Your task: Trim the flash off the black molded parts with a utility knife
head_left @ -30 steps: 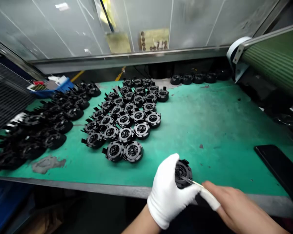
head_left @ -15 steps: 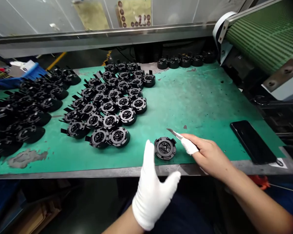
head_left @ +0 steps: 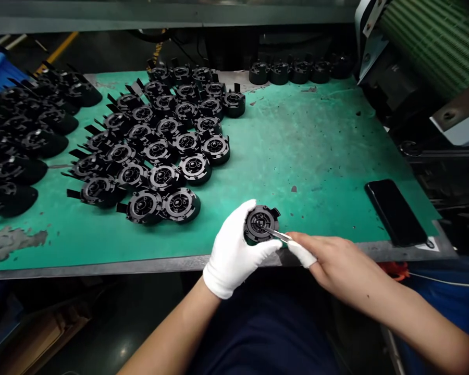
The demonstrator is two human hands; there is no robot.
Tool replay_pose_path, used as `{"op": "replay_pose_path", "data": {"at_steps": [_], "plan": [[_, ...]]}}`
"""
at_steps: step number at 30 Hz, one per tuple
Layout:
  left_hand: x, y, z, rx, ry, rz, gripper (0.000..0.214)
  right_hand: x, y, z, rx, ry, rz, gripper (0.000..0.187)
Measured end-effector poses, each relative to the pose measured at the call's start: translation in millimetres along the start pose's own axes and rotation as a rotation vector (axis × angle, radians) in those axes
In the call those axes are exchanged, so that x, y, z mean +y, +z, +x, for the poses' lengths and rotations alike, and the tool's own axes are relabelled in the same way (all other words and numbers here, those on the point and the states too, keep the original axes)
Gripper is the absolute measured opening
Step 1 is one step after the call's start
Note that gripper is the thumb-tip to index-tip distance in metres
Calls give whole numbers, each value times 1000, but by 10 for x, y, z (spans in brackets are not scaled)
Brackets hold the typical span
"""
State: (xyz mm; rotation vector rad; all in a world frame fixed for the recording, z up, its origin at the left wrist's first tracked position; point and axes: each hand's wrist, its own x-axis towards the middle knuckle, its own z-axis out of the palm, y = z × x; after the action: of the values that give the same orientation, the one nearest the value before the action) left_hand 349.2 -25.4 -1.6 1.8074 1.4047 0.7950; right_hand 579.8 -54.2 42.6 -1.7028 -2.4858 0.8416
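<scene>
A round black plastic part (head_left: 259, 221) with a ringed, slotted face lies near the front edge of the green-topped table. My left hand (head_left: 234, 250), in a white glove, curls around its left and near sides with fingers and thumb. Between my right thumb and fingers is a scalpel-like knife (head_left: 278, 234), its tip at the middle of the part's face. My right hand (head_left: 328, 258) is bare except for a white cover on the thumb. Rows of similar black parts (head_left: 181, 204) stand to the left.
A black phone (head_left: 396, 212) lies at the table's right front. More black parts (head_left: 280, 73) line the back edge. A green conveyor belt (head_left: 433, 39) rises at the upper right, and a blue bin (head_left: 3, 73) sits at the far left.
My left hand has moved up and closed around the round part. My right hand has brought the knife left and down onto the part's face. The view has tilted downward.
</scene>
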Motion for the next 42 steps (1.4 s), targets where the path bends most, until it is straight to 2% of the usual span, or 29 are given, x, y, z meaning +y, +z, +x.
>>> {"op": "replay_pose_path", "data": {"at_steps": [3,6,9,13,15,17,20,22,24,27,29,31,34,37,42], "plan": [[-2,5,15,23,41,8,83,-14,19,-42,55,12,61,52],[-3,11,24,47,85,9,84,-36,70,-59,101,56,31,49],[-6,36,11,57,75,5,84,-83,94,-51,56,86,92,50],[-7,91,-8,110,27,9,86,-153,21,-6,-74,114,387,49],[14,99,-25,174,7,-7,80,-225,20,31,-10,150,539,43],[53,90,-75,224,-36,-25,68,-334,90,104,131,197,673,33],[82,111,-252,215,-94,15,59,-452,259,350,262,200,767,23],[60,179,-423,226,-39,106,70,-436,302,577,333,175,669,24],[47,250,-595,201,14,189,84,-361,239,744,369,144,545,24],[108,247,-736,179,-6,198,87,-208,42,740,348,86,487,28],[157,156,-674,212,-53,147,83,-96,-74,598,312,33,424,38],[153,36,-498,205,-80,91,85,3,-139,429,212,-9,284,47],[47,-84,-181,72,-61,28,98,78,-137,257,86,-9,74,50],[-64,-79,13,22,-13,9,95,78,-88,227,54,-15,-43,52],[-100,-2,39,71,55,24,83,38,-57,198,-1,-27,-62,53]]}}
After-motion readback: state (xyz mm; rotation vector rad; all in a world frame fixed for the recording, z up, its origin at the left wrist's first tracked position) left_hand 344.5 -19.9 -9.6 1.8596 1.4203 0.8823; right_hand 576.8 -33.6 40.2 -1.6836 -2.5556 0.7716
